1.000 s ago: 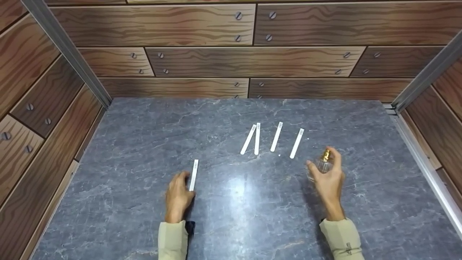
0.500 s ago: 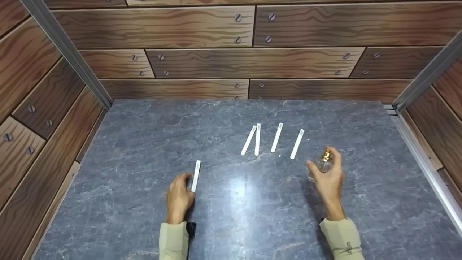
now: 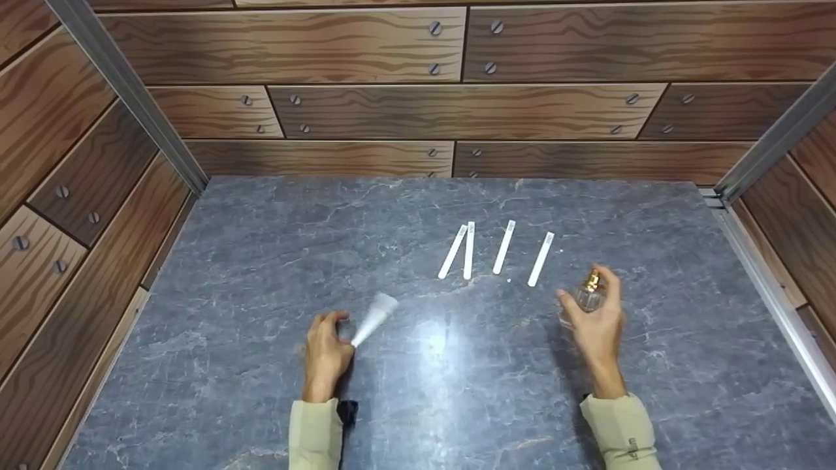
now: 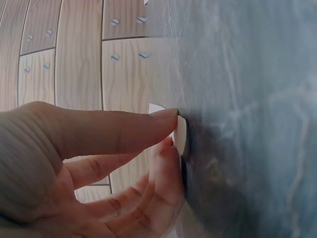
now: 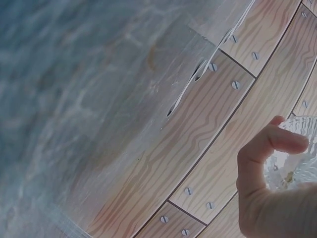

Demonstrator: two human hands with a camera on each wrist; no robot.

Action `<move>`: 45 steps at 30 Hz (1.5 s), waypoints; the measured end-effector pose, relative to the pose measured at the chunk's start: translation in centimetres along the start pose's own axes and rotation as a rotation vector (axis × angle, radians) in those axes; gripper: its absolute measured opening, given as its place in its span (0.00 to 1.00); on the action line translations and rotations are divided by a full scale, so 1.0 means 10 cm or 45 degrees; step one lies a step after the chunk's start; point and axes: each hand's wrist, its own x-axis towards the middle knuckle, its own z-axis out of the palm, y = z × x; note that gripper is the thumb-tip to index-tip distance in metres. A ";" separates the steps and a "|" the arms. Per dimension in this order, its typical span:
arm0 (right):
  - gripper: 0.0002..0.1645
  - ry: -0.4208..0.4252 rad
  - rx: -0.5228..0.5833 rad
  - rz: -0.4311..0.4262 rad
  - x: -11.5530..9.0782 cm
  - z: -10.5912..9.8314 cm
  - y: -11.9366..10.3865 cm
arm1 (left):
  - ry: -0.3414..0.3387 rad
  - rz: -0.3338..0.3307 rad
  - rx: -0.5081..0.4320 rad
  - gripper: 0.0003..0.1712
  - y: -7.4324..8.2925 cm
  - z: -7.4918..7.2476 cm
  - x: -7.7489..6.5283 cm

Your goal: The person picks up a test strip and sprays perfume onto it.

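My left hand (image 3: 324, 356) pinches the near end of a white paper perfume test strip (image 3: 373, 320) between thumb and fingers. The strip's far end is motion-blurred into a fan shape. In the left wrist view, the strip's end (image 4: 182, 136) pokes out past the thumb tip, just off the table surface. To the right, my right hand (image 3: 601, 336) grips a clear glass perfume bottle (image 3: 589, 299) with a gold spray top, the index finger at the top. The right wrist view shows the ribbed glass of the bottle (image 5: 277, 171) in the curled fingers, partly cut off.
Several more white test strips lie behind the hands: two nearly touching at the top, a left one (image 3: 452, 252) and a straighter one (image 3: 469, 251), then one (image 3: 504, 248) and another (image 3: 541, 260) apart. Wood-print walls (image 3: 366, 111) bound the grey marbled table (image 3: 294, 228).
The test strip in my left hand has swung from nearly straight ahead to a rightward slant and is blurred. The right hand and perfume bottle have stayed almost still.
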 end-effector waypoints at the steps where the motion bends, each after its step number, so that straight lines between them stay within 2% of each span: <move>1: 0.35 -0.004 0.003 0.005 0.00 0.00 0.01 | -0.001 0.006 -0.012 0.26 0.00 0.00 0.00; 4: 0.35 -0.011 -0.009 0.006 -0.01 0.00 0.01 | -0.007 0.030 -0.031 0.23 0.01 0.01 0.00; 13: 0.37 -0.024 0.021 0.014 0.00 -0.01 0.06 | -0.066 -0.020 0.069 0.22 -0.01 -0.06 -0.02; 21: 0.39 0.000 0.027 0.071 0.07 0.01 0.39 | -0.096 0.008 0.053 0.18 -0.01 -0.07 -0.01; 29: 0.39 0.003 0.001 0.057 0.07 -0.01 0.42 | -0.124 0.034 0.046 0.17 -0.04 -0.07 0.00; 32: 0.39 0.001 -0.028 0.058 0.06 -0.02 0.38 | -0.156 0.032 0.038 0.16 -0.04 -0.06 0.00; 39: 0.41 -0.038 0.047 0.157 0.08 -0.03 0.41 | -0.283 0.065 0.001 0.16 -0.01 -0.06 0.03; 42: 0.40 -0.039 0.039 0.145 0.08 -0.03 0.41 | -0.330 0.046 0.013 0.18 0.00 -0.06 0.03; 45: 0.39 -0.036 0.009 0.117 0.08 -0.03 0.41 | -0.325 0.075 -0.004 0.18 0.02 -0.05 0.04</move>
